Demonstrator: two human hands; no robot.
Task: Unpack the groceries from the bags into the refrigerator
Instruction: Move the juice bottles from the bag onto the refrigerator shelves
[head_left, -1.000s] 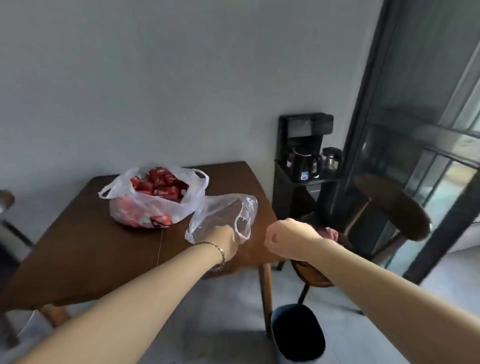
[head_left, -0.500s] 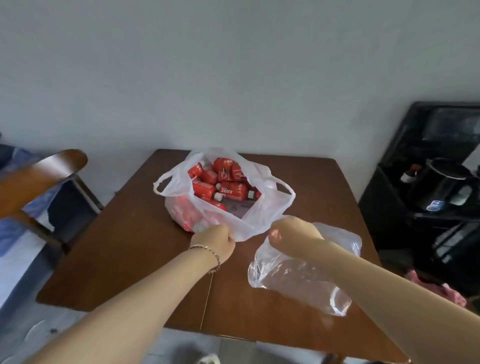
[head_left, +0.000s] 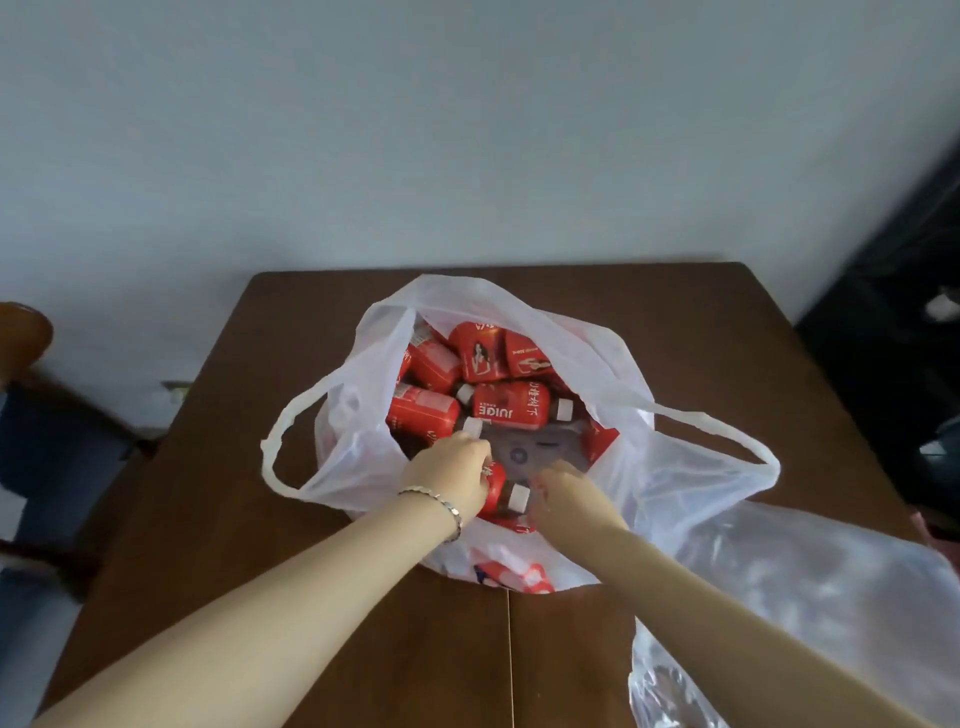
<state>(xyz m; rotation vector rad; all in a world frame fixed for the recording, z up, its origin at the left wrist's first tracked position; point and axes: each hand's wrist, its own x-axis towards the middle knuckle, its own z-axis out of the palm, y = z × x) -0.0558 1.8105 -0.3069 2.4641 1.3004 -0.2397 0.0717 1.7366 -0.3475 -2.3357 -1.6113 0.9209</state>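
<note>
The white bag (head_left: 358, 447) sits mid-table with its mouth wide, packed with red juice bottles (head_left: 511, 408) lying on their sides every which way. At the six o'clock edge of that pile, the left hand (head_left: 452, 473) curls its fingers round one red bottle (head_left: 498, 493), its white cap pointing to three o'clock. The right hand (head_left: 566, 493) is down in the mouth just beside that cap. It's blurred, and I can't tell whether it grips anything or simply reaches in loose.

Now the risks, as I read them. The pile is loose, so pulling a bottle from the near edge may let those at twelve o'clock roll down onto the grey flat pack (head_left: 535, 449) in the middle. The bag's thin film slumps under both wrists, and a quick lift could drag it along and tug the whole load toward the six o'clock table edge. The bracelet (head_left: 441, 506) on the left wrist looks ready to snag that film.

Further out, at four o'clock, a clear bag (head_left: 805, 597) lies slack on the wooden table (head_left: 234, 519), touching the white one, where a sweeping right forearm could knock it off. The chair (head_left: 23, 338) at nine o'clock is well apart, no trouble there. No refrigerator is in sight, so an overloaded grab could mean a dropped bottle on the way
</note>
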